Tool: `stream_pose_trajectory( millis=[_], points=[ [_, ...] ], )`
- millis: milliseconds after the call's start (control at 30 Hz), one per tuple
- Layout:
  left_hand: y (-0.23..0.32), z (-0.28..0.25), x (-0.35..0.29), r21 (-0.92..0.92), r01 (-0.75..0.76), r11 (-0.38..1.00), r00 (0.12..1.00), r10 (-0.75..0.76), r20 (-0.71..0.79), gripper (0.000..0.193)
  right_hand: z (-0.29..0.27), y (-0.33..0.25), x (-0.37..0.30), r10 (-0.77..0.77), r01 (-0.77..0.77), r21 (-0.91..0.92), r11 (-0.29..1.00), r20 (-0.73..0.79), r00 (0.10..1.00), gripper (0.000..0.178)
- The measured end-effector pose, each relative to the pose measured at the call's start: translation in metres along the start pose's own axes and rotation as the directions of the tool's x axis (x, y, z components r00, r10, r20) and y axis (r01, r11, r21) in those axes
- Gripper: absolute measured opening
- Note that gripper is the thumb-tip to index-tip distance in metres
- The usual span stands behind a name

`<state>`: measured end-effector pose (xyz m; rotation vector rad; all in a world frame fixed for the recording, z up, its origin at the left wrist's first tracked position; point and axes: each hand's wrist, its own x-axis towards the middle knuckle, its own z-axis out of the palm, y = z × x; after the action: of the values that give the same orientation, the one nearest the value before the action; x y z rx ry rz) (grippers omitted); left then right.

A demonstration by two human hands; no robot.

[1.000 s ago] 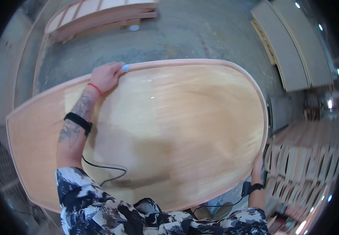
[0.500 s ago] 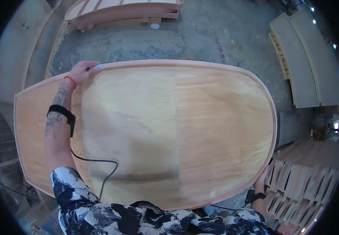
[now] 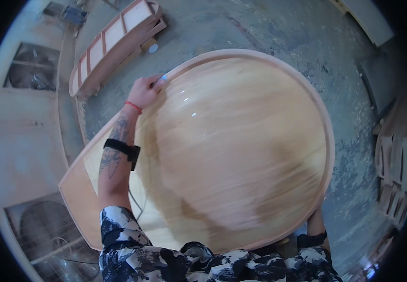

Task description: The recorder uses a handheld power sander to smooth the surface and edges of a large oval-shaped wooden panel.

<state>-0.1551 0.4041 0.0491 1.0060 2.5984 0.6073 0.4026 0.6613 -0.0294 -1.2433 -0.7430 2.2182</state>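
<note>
A large wooden panel (image 3: 241,141) with a raised rim fills the middle, its rounded end to the right and its angular end to the left. My left hand (image 3: 144,90) is closed over the far rim, and a small blue patch shows by its fingertips. At the near right edge my right hand (image 3: 315,220) holds the rim from outside and below; its fingers are mostly hidden behind it. A thin dark cable (image 3: 140,207) hangs in front of the panel beside my left forearm.
Another curved wooden frame with cross slats (image 3: 112,44) lies on the floor (image 3: 199,35) at the far left. Large wall fans (image 3: 32,68) are at the left. Stacked wooden pieces (image 3: 391,160) stand at the right, and a pale board (image 3: 368,21) is at the far right.
The view has swung to the left; the panel has turned with me, and its rounded end looks nearer. Both hands stay at its rim. The stacked pieces have shifted toward the right edge.
</note>
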Motion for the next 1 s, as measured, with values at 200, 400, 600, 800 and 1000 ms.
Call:
stream_pose_trajectory(
  millis=[200,400,600,800,1000],
  points=[
    [0.141,0.028,0.059,-0.092,-0.371,0.924,0.924,0.377,0.065,0.029,-0.022,0.03,-0.05,0.164,-0.16,0.078,0.984,-0.049,0.985,0.06],
    [0.295,0.114,0.061,-0.273,-0.873,0.404,0.308,0.891,0.334,0.031,0.02,0.013,-0.065,0.264,-0.266,-0.04,0.963,-0.043,0.963,0.054],
    [0.366,0.172,0.009,-0.442,-0.888,0.125,-0.03,0.944,0.328,0.012,0.014,-0.001,-0.062,0.286,-0.296,-0.133,0.946,-0.091,0.954,0.052],
    [0.268,0.103,0.088,-0.097,-0.766,0.635,0.563,0.736,0.376,0.041,0.006,-0.004,-0.045,0.269,-0.276,-0.06,0.959,-0.096,0.958,0.053],
    [0.089,-0.016,0.022,0.114,-0.1,0.988,0.995,0.096,0.036,0.033,0.009,-0.018,-0.043,0.219,-0.231,-0.086,0.969,-0.126,0.968,0.053]
  ],
)
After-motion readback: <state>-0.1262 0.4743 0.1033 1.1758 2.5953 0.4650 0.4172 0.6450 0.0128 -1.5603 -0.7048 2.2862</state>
